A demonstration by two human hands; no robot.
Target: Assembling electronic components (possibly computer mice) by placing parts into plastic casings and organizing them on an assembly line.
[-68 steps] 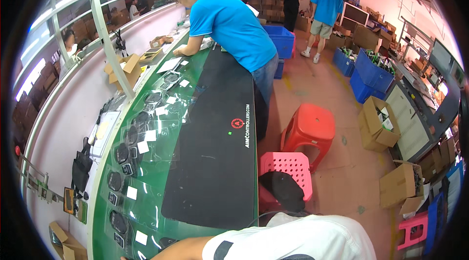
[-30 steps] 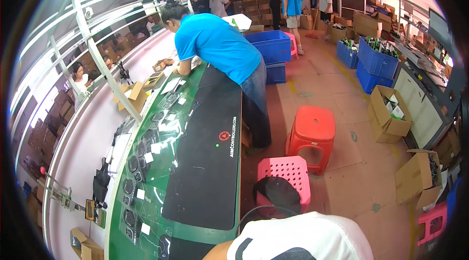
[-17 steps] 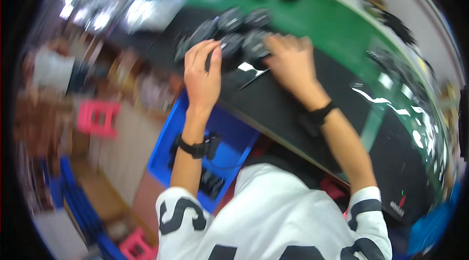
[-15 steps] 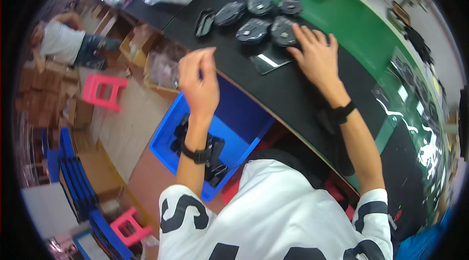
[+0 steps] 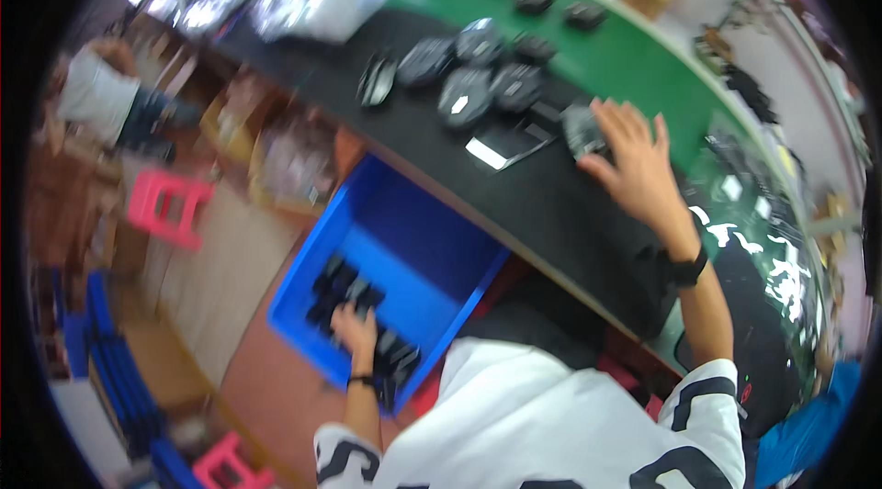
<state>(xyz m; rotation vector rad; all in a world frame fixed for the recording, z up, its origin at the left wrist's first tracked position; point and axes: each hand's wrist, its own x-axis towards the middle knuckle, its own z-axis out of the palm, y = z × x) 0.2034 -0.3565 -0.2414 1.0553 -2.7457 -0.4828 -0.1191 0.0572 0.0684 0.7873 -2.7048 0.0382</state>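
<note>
My left hand [image 5: 356,331] reaches down into a blue plastic bin [image 5: 432,255], its fingers apart against a pile of black parts [image 5: 335,280]. Whether it touches one is hard to tell through the blur. Over the black work mat [image 5: 514,204], my right hand [image 5: 638,168] is open, fingers spread, at the edge of a dark oval piece in shiny wrap [image 5: 579,129]. Left of it lie several similar wrapped oval pieces [image 5: 466,96] and a flat glossy dark sheet [image 5: 501,147]. A narrower dark piece [image 5: 377,78] rests at the group's left.
Clear plastic bags [image 5: 322,2] are heaped at the far left of the bench. Along the green surface [image 5: 634,53] stand more small dark pieces [image 5: 533,0]. Cardboard boxes [image 5: 294,158] and a pink stool [image 5: 170,206] are on the floor, with another person [image 5: 101,99] beyond.
My left hand has gone from above the bin's far edge down into it. My right hand has moved right, and one wrapped oval piece now sits apart from the group, beside it.
</note>
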